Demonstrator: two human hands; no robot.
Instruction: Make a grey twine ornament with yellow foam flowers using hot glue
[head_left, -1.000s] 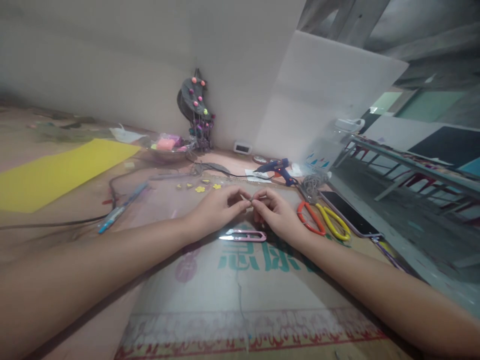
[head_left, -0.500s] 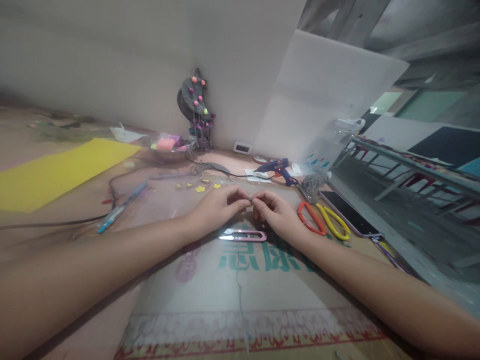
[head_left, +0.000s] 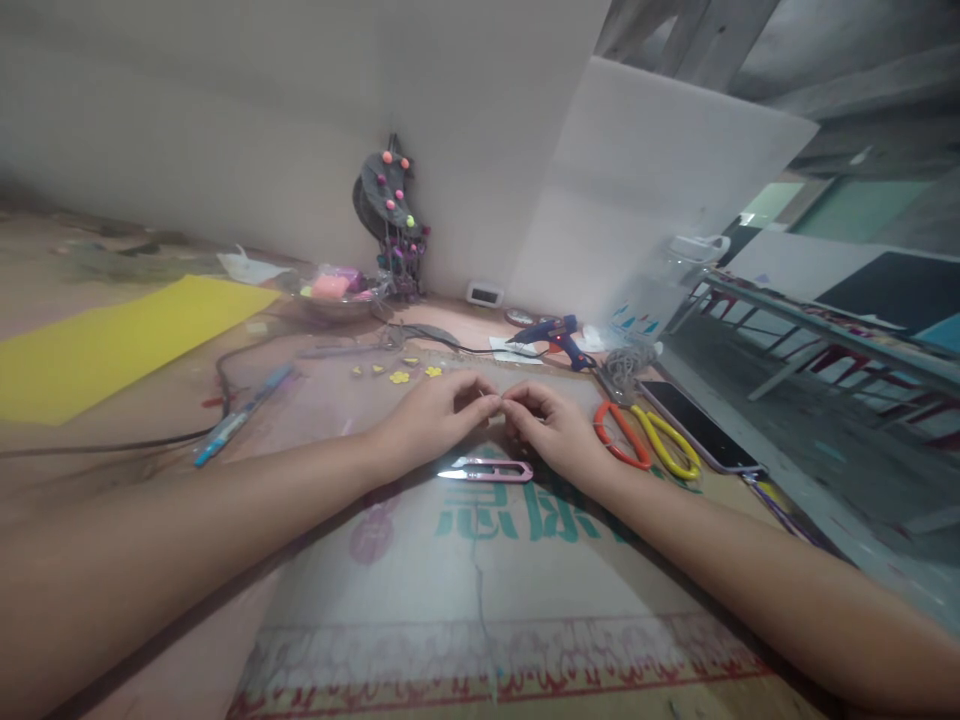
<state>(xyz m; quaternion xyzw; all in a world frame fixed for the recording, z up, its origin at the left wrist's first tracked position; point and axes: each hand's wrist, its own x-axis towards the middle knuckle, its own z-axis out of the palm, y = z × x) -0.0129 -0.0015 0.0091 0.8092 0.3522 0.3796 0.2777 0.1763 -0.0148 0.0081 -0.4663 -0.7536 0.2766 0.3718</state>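
My left hand (head_left: 450, 412) and my right hand (head_left: 551, 420) meet fingertip to fingertip above a printed cardboard sheet (head_left: 360, 620). Both are closed in a pinch; whatever lies between the fingertips is too small to make out. Just below them, pink-handled thread snips (head_left: 491, 470) rest on the cardboard. A thin grey thread (head_left: 480, 580) trails down the sheet toward me; whether it reaches my fingers I cannot tell. Beyond my left hand lie small yellow flower cutouts (head_left: 400, 378) and a few yellow scraps.
To the right are scissors (head_left: 666, 445) with red and yellow handles, a phone (head_left: 701, 425) and a grey thread bundle (head_left: 628, 368). Behind stand a blue glue gun (head_left: 551, 333) and a decorated grey moon (head_left: 386, 195). Leftward lie a blue pen (head_left: 244, 415) and a yellow sheet (head_left: 127, 345).
My fingertips have shifted very slightly while staying pinched together. Nothing on the table has visibly moved.
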